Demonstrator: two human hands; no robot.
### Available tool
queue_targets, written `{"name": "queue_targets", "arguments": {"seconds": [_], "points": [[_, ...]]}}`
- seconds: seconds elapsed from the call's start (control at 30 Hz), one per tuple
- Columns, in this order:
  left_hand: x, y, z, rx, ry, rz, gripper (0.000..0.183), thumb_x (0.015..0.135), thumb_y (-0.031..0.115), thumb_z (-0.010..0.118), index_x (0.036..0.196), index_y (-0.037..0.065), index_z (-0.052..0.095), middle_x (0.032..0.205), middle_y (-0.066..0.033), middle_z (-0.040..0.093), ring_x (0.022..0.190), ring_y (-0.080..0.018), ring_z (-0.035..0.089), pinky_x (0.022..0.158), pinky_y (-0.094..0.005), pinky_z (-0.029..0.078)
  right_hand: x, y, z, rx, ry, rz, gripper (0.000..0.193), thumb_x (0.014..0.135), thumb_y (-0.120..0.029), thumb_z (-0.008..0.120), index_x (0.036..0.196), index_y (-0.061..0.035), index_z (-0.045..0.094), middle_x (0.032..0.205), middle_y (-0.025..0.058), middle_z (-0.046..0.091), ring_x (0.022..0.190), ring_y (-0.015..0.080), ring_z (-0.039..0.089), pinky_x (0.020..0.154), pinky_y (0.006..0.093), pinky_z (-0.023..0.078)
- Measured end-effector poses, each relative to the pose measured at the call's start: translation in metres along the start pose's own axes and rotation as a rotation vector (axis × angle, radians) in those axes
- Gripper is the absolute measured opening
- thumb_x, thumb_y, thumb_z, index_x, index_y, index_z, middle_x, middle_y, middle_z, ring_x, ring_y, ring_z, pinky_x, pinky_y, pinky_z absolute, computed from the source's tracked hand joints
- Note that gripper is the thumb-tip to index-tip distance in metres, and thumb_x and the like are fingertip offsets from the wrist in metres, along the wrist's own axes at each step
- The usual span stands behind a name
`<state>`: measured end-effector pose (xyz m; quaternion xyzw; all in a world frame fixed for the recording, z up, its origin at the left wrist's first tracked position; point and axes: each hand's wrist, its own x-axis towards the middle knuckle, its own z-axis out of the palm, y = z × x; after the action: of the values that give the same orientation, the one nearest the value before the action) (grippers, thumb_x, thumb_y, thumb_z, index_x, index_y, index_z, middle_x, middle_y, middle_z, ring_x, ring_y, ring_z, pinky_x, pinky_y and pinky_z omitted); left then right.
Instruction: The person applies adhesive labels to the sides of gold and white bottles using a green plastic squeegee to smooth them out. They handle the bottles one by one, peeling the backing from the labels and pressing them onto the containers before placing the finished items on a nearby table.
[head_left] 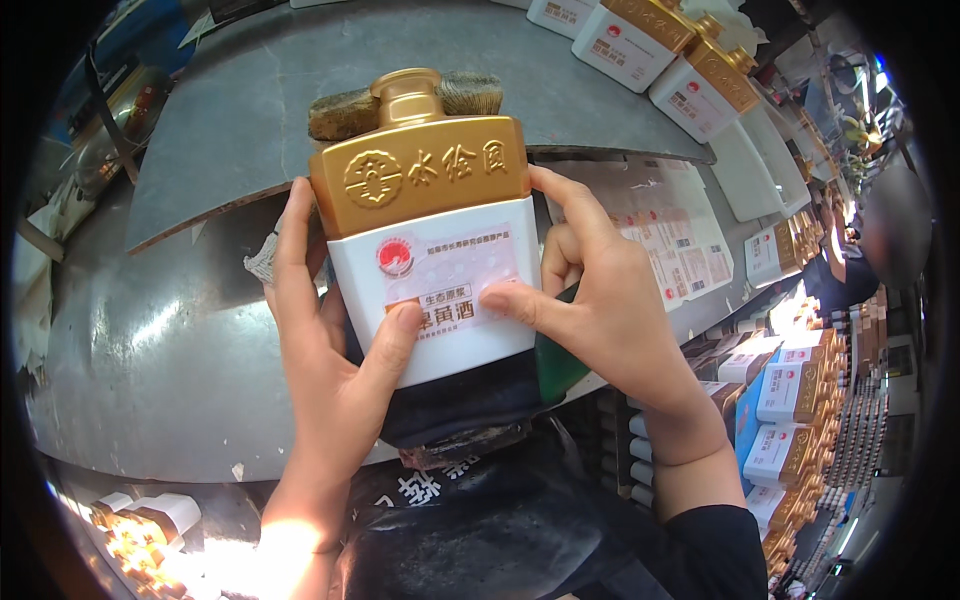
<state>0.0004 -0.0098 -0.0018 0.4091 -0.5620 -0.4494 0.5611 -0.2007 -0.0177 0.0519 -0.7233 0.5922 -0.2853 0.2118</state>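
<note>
Beyond the bottle point(430, 230), I see a grey panel point(270, 110) lying across the far part of the metal worktop point(180, 340), and a worn brown block point(340, 115) shows behind the gold neck. Sheets of printed labels point(680, 240) lie to the right, with a white tray point(745, 170) farther right. More gold-and-white bottles point(625, 45) stand at the far right, others point(790, 390) are stacked at the near right, and a sunlit group point(150, 520) sits at the near left. The bottle is in the middle, tilted back over a dark support point(460, 405), between my two hands. The left hand point(335, 330) is spread along its left side, thumb on the white front; the right hand point(605, 300) has its thumb on the label, forefinger at the upper right edge, other fingers curled. Its walls are opaque, so I cannot tell the contents. The bottle hides most of the support and part of a green piece point(560, 350); glare and blur obscure the rim.
</note>
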Motion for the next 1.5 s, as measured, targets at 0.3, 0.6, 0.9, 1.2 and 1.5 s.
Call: {"name": "queue_targets", "arguments": {"seconds": [0.3, 0.6, 0.9, 1.2, 1.5], "points": [[-0.009, 0.002, -0.014, 0.512, -0.081, 0.205, 0.049, 0.081, 0.003, 0.066, 0.129, 0.013, 0.062, 0.153, -0.0210, 0.022, 0.140, -0.0336, 0.027, 0.113, -0.0412, 0.027, 0.004, -0.001, -0.005, 0.247, -0.105, 0.115, 0.076, 0.075, -0.013, 0.081, 0.139, 0.0032, 0.043, 0.062, -0.0020, 0.050, 0.060, 0.0039, 0.047, 0.058, 0.0201, 0.037], [-0.013, 0.009, -0.011, 0.564, -0.101, 0.099, 0.044, 0.084, 0.008, 0.065, 0.126, 0.018, 0.066, 0.156, -0.0221, 0.021, 0.143, -0.0351, 0.023, 0.116, -0.0405, 0.019, 0.001, 0.007, -0.002, 0.197, -0.109, 0.030, 0.071, 0.079, -0.016, 0.078, 0.139, 0.0029, 0.044, 0.062, -0.0025, 0.049, 0.057, 0.0044, 0.045, 0.056, 0.0200, 0.036], [-0.010, 0.014, -0.026, 0.679, -0.135, 0.234, 0.034, 0.088, 0.011, 0.061, 0.121, 0.013, 0.070, 0.151, -0.0184, 0.036, 0.143, -0.0336, 0.024, 0.117, -0.0427, 0.018, -0.013, 0.061, -0.011, 1.004, 0.166, 0.358, 0.028, 0.096, -0.019, 0.059, 0.114, 0.0027, 0.059, 0.093, 0.0039, 0.064, 0.082, 0.0067, 0.059, 0.072, 0.0225, 0.049], [0.006, 0.013, -0.013, 0.824, -0.287, 0.347, 0.044, 0.084, -0.002, 0.055, 0.122, 0.016, 0.070, 0.160, -0.0231, 0.010, 0.147, -0.0355, 0.020, 0.114, -0.0379, 0.024, -0.062, 0.009, -0.006, 0.766, -0.061, 0.231, 0.017, 0.089, -0.006, 0.066, 0.098, 0.0012, 0.053, 0.094, 0.0118, 0.070, 0.088, 0.0119, 0.066, 0.079, 0.0270, 0.052], [0.009, 0.023, -0.010, 0.871, -0.327, 0.387, 0.045, 0.081, -0.002, 0.058, 0.117, 0.019, 0.073, 0.160, -0.0249, 0.010, 0.147, -0.0379, 0.017, 0.115, -0.0412, 0.023, -0.062, 0.010, -0.006, 0.750, -0.070, 0.237, 0.016, 0.090, -0.005, 0.064, 0.097, 0.0009, 0.051, 0.093, 0.0117, 0.070, 0.087, 0.0116, 0.066, 0.078, 0.0269, 0.052]]}}
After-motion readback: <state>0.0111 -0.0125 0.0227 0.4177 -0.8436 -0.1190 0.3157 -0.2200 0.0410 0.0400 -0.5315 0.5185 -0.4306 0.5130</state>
